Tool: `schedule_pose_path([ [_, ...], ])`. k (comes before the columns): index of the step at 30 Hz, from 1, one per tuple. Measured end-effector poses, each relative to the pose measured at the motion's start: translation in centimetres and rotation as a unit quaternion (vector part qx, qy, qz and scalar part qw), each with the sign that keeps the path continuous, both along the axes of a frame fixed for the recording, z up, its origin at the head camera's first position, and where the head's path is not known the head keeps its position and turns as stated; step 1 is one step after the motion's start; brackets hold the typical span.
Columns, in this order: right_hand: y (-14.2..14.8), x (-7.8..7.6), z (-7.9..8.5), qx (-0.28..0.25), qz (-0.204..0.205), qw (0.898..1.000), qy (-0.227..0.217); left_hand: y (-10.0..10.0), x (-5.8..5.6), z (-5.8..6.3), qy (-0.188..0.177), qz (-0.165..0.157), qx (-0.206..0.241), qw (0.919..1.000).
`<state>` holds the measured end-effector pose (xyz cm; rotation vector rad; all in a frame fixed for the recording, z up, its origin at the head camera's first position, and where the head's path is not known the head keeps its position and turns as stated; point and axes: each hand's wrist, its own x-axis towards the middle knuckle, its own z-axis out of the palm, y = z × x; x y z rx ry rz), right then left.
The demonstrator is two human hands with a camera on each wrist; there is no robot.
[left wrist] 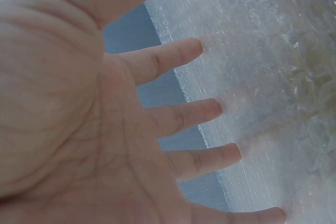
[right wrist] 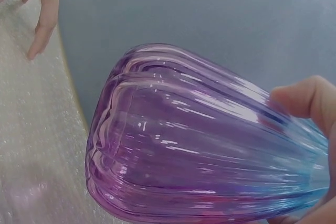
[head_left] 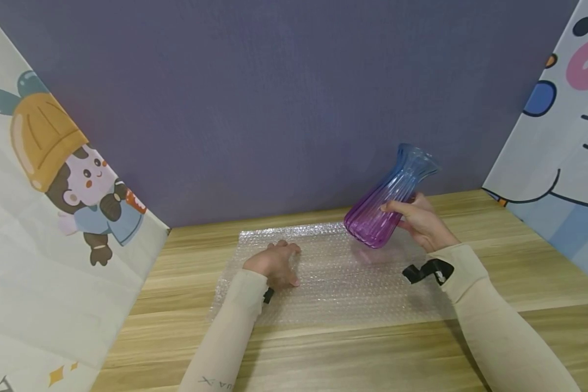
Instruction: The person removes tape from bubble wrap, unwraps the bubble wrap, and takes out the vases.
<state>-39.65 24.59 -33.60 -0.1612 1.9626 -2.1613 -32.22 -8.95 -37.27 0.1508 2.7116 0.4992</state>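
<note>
A ribbed glass vase (head_left: 384, 201), blue at its flared mouth and purple at its base, is tilted above the bubble wrap. My right hand (head_left: 425, 220) grips it round the middle, thumb on the near side; in the right wrist view the purple base of the vase (right wrist: 173, 135) fills the centre. The sheet of bubble wrap (head_left: 333, 283) lies flat on the table. My left hand (head_left: 274, 264) rests on its left part with fingers spread. In the left wrist view the fingertips (left wrist: 210, 106) touch the bubble wrap (left wrist: 273, 77).
The wooden table (head_left: 353, 354) ends at a blue-grey panel (head_left: 274, 109) behind the bubble wrap. Cartoon-printed white panels stand at the left (head_left: 39, 261) and the right (head_left: 558, 163).
</note>
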Motion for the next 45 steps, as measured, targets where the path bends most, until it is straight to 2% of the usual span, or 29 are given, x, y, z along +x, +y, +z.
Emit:
schedule_pose_path([
  [10, 0.4, 0.2, 0.4, 0.001, -0.009, 1.000, 0.006, 0.0, 0.1, -0.1, 0.000, 0.000, 0.004, 1.0000],
  [20, 0.5, 0.3, 0.9, 0.037, -0.018, 0.999, -0.007, -0.1, 0.1, 0.0, -0.001, 0.002, 0.010, 0.9999],
  [34, 1.1, 0.3, 0.5, -0.017, -0.024, 0.999, 0.021, 0.0, 0.0, -0.1, -0.006, 0.005, 0.011, 0.9999],
  [45, 1.3, 0.3, 0.8, 0.016, -0.032, 0.999, 0.010, 0.1, 0.3, 0.1, -0.006, 0.008, 0.009, 0.9999],
])
